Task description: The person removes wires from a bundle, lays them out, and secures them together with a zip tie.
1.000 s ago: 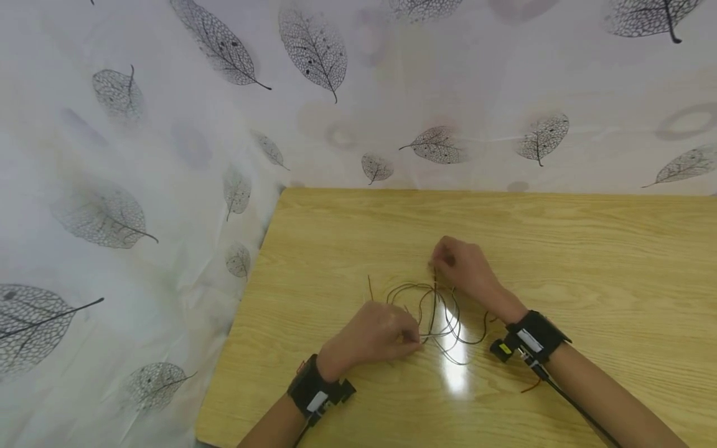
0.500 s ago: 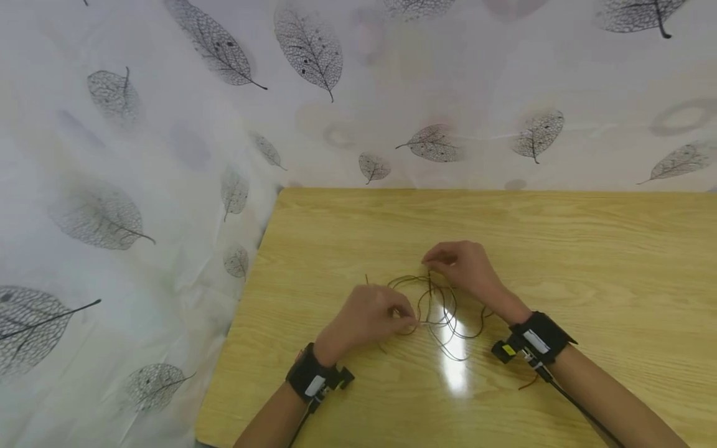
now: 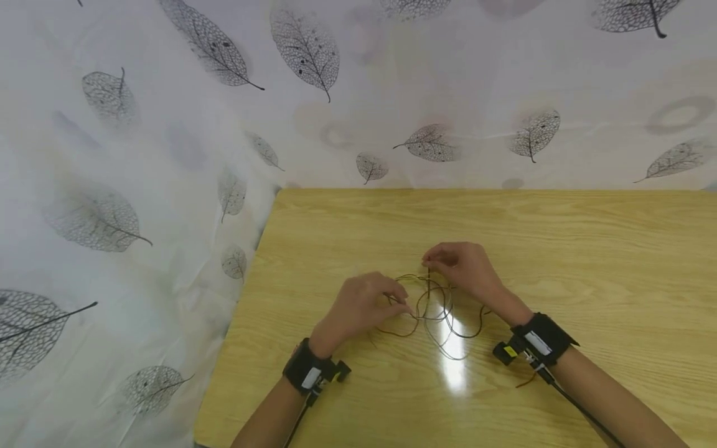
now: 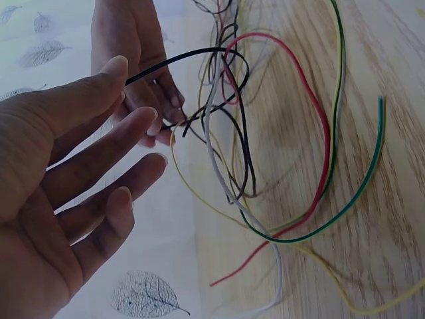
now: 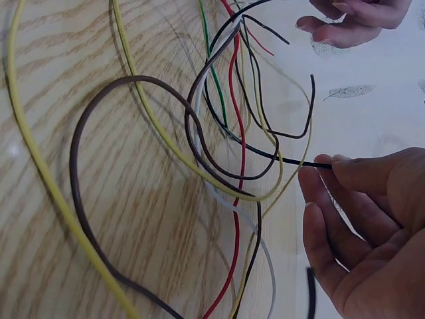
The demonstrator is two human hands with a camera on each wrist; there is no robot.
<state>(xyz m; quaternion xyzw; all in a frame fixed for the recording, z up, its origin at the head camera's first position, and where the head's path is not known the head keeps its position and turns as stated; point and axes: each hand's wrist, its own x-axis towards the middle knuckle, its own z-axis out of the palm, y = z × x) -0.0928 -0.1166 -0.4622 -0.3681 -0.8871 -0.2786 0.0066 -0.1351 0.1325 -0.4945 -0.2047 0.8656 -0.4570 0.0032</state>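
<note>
A loose tangle of thin wires (image 3: pixel 445 317) lies between the two hands in the head view. My left hand (image 3: pixel 364 305) pinches a black wire (image 4: pixel 179 57) between thumb and index finger, its other fingers spread apart. Farther back on the table, my right hand (image 3: pixel 467 267) pinches a black wire (image 5: pixel 302 161) between thumb and fingertips. Around these loop a red wire (image 4: pixel 325 133), a green wire (image 4: pixel 373 159) and a white wire (image 4: pixel 278 279). A brown wire (image 5: pixel 74 159) curves in front of the right wrist camera, beside a yellow wire (image 5: pixel 46 179).
The wood-grain table (image 3: pixel 336 230) has its left edge beyond the left hand. A pale cloth (image 3: pixel 185 112) with a leaf print hangs behind and to the left. Both wrists wear black bands (image 3: pixel 542 339) with cameras and cables trailing toward the person.
My left hand has moved away from the person and slightly left, drawing wire out of the tangle's near side. The right hand shifted slightly left, then stayed almost still.
</note>
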